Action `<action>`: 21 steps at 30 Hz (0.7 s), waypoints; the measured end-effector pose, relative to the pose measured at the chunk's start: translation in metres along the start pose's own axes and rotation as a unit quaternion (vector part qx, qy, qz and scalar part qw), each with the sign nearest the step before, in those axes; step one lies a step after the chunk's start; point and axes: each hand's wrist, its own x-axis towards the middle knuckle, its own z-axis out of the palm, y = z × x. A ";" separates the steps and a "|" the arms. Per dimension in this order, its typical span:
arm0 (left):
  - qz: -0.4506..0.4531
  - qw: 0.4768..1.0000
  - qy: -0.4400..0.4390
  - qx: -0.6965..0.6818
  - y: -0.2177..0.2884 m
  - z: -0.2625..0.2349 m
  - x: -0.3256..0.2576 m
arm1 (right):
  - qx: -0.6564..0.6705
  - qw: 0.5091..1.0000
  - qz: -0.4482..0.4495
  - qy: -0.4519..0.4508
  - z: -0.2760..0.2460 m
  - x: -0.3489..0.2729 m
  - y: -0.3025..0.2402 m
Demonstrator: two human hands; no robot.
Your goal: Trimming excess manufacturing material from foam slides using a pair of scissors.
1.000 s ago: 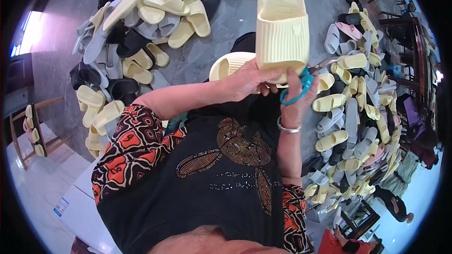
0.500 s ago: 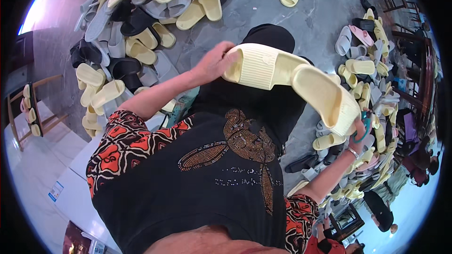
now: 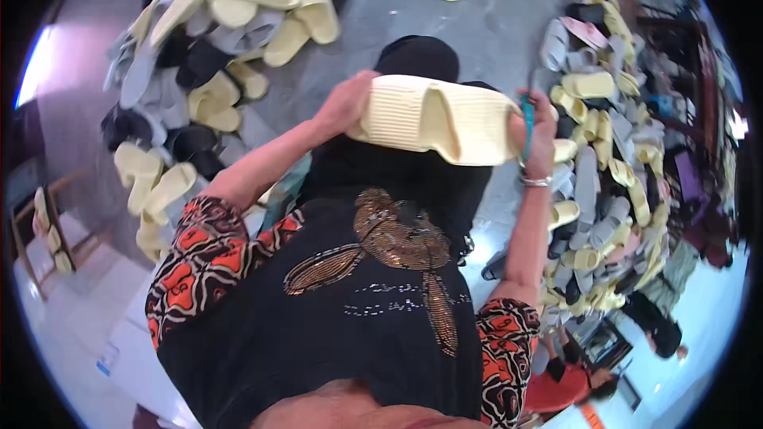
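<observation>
A pair of pale yellow slide slippers [image 3: 397, 115] is held up over my lap, overlapping end to end. My left hand [image 3: 348, 105] grips the left end by the ribbed strap. At the other end, my right hand [image 3: 539, 133] is closed on the second slipper. A small tool with a teal handle [image 3: 528, 115] and a dark tip, its kind not clear, is also in that right hand, against the slipper's edge. The fingers beneath the slippers are hidden.
A heap of yellow, grey and black slippers [image 3: 211, 103] lies on the grey floor to the left. Another large pile [image 3: 588, 151] spreads along the right. A person in red [image 3: 556, 388] is at lower right, near dark wooden furniture [image 3: 675, 56].
My right hand has moved up and inward, bringing the second slipper from a drooping angle nearly level with the first. The teal-handled tool moved with it. My left hand keeps its grip.
</observation>
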 end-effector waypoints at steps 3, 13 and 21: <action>-0.055 0.998 -0.016 -0.013 -0.002 -0.007 -0.005 | 0.027 0.998 0.042 -0.023 0.005 -0.002 -0.009; -0.219 0.952 -0.115 -0.180 0.003 -0.047 0.009 | 0.009 0.984 0.153 -0.096 0.012 -0.024 -0.022; -0.310 0.818 -0.175 -0.451 -0.017 -0.079 0.002 | -0.189 0.977 0.078 0.058 -0.078 0.000 -0.020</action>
